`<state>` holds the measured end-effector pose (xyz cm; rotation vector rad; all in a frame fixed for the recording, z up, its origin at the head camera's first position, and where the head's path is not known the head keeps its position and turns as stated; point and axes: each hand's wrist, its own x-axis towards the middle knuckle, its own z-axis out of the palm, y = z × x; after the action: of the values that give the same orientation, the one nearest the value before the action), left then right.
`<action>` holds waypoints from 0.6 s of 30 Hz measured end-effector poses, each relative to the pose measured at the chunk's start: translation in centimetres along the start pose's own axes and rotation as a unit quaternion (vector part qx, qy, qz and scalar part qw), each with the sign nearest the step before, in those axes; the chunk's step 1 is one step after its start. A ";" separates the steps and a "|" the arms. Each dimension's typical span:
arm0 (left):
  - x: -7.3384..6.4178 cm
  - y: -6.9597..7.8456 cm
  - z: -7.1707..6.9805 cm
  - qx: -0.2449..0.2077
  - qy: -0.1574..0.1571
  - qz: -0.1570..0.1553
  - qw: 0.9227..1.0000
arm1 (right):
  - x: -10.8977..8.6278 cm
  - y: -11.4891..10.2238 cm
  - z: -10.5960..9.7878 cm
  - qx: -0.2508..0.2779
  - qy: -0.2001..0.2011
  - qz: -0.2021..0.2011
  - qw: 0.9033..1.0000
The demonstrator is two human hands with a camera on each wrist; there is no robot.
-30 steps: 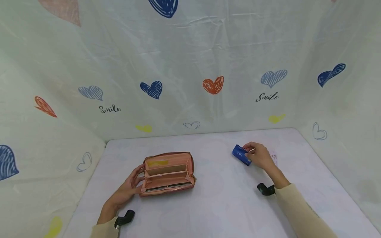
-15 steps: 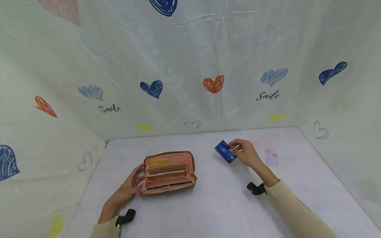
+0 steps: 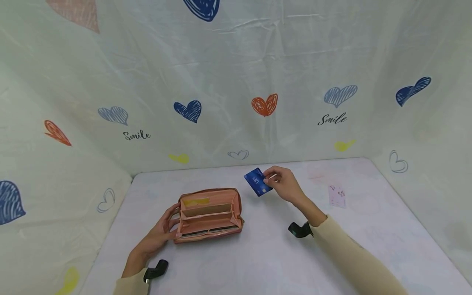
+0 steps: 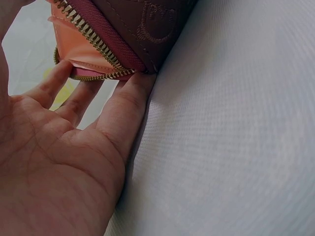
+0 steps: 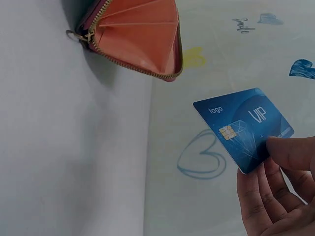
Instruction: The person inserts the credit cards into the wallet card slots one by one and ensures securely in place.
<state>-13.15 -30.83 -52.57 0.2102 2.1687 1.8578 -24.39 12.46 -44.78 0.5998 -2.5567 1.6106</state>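
Observation:
A pink zip-around wallet (image 3: 208, 211) stands unzipped on the table, its compartments facing up and toward me. Cards peek from the slot along its front side, and a yellow piece shows at the back. My left hand (image 3: 159, 232) grips the wallet's left end between thumb and fingers; in the left wrist view the fingertips meet its brass zipper (image 4: 93, 42). Between thumb and fingers, my right hand (image 3: 283, 184) pinches a blue VIP card (image 5: 241, 125) by one corner. The card is held above the table, behind and right of the wallet, chip side showing.
A pale pink printed slip (image 3: 337, 196) lies on the white table (image 3: 258, 262) at the right. Curtain walls (image 3: 228, 61) with printed hearts enclose the table at the back and both sides. Black camera mounts (image 3: 300, 230) stick out from both wrists.
My right hand has carried the blue card leftward from beside the pink slip toward the wallet, uncovering the slip. My left hand and the wallet have stayed in place.

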 end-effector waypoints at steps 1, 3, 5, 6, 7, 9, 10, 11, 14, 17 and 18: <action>0.0 0.0 0.0 -0.001 -0.001 0.000 1.000 | 0.2 -0.3 0.3 0.002 -0.003 -0.006 1.000; 0.1 0.0 0.0 -0.001 -0.001 0.001 1.000 | 0.7 -0.8 0.9 0.007 -0.008 -0.016 1.000; 0.0 -0.1 -0.1 -0.002 -0.002 0.002 1.000 | 1.1 -1.3 1.6 0.014 -0.014 -0.025 1.000; 0.0 -0.1 -0.1 -0.002 -0.003 0.002 1.000 | 1.3 -1.6 1.9 0.017 -0.016 -0.028 0.999; 0.0 -0.1 -0.1 0.000 -0.002 0.003 1.000 | 1.5 -1.8 2.2 0.019 -0.019 -0.032 0.999; 0.0 -0.1 -0.1 0.001 -0.001 0.001 1.000 | 1.9 -2.2 2.9 0.026 -0.025 -0.038 0.999; 0.0 -0.1 -0.1 0.001 -0.002 0.001 1.000 | 2.1 -2.4 3.2 0.029 -0.029 -0.042 0.998; 0.0 -0.1 -0.1 0.002 -0.001 -0.001 1.000 | 2.2 -2.5 3.5 0.031 -0.033 -0.045 0.998; 0.0 -0.1 0.0 0.002 0.001 -0.004 1.000 | 2.6 -3.0 4.4 0.033 -0.043 -0.056 0.997; 0.0 0.0 0.0 0.000 0.003 -0.008 1.000 | 3.0 -3.2 5.4 0.028 -0.048 -0.064 0.996; 0.0 0.0 0.0 -0.001 0.003 -0.009 1.000 | 3.1 -3.3 5.6 0.025 -0.048 -0.066 0.996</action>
<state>-13.14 -30.82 -52.57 0.1844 2.1657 1.8524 -25.20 5.37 -43.73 0.8533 -2.4875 1.6446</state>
